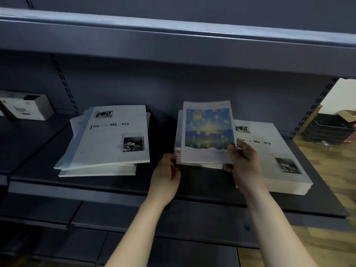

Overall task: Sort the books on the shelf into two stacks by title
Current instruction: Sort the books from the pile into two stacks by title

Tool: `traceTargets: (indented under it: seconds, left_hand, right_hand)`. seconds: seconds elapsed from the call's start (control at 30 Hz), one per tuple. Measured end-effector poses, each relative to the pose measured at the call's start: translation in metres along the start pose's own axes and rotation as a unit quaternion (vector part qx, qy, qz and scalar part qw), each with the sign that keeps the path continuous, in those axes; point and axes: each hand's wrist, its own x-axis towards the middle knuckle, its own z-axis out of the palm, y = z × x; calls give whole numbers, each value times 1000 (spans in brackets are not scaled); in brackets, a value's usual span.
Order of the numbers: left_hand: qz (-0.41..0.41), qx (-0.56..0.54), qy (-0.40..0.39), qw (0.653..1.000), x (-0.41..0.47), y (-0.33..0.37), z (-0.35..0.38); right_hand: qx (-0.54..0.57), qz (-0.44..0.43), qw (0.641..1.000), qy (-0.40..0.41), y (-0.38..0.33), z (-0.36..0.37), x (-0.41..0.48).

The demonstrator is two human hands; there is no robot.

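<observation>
At the centre of the frame, your right hand (245,160) has its thumb (232,149) pressed on the near right corner of the painted-cover book (208,128) and a finger curled beneath, clamping the centre pile (200,164) that the book tops. Your left hand (168,170) curls round the pile's near left corner, so both hands grip it. Just right of it, touching or slightly under its edge, lies a squared "Time & Memory" pile (273,157). Well apart to the left sits another "Time & Memory" heap (109,139), its books fanned and askew. All three rest on the grey shelf (96,189), with a small box (27,106) at the left edge. By my reading you are past halfway: three heaps remain, so the two same-title heaps need merging and squaring. Lower covers are hidden, so stray titles cannot be ruled out.
</observation>
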Motion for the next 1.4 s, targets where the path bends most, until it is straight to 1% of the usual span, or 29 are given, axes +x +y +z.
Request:
traceTargets:
  seconds: [0.1,0.17,0.23,0.27,0.37,0.43,0.53,0.6,0.7,0.9,1.07,1.4]
  left_hand:
    - [35,93,-10,995,1,-7,3]
    - [73,178,-6,981,5,-9,4]
    - [103,231,1,967,9,-11,5]
    - [107,252,4,962,11,-12,5]
    - [97,301,13,949,11,-14,5]
    - [94,318,10,943,11,-16,6]
    - [94,320,7,943,11,-18,6]
    - [96,312,5,945,11,-18,6]
    - [100,296,0,950,11,-19,5]
    - [99,293,-2,951,11,-20,5]
    - [91,294,-9,951,12,-20,6]
    - [77,288,-11,955,14,-19,6]
  right_hand:
    - [-73,-19,997,-13,-3,2,1]
    - [-98,-32,995,-10,-1,3,2]
    - [-135,-37,990,-21,0,3,-2]
    - [-174,-45,983,-37,2,1,-3]
    - [-329,-69,938,-82,1,-1,-10]
    - [-363,-83,924,-84,1,0,-13]
    - [-368,-118,920,-59,5,4,-11]
    - [-386,-130,911,-56,8,8,-7]
    - [-394,-137,907,-55,11,13,2]
    - [-399,-195,896,-30,15,23,10]
    - [-401,-220,889,-6,21,32,17]
    - [-391,-242,888,13,30,35,24]
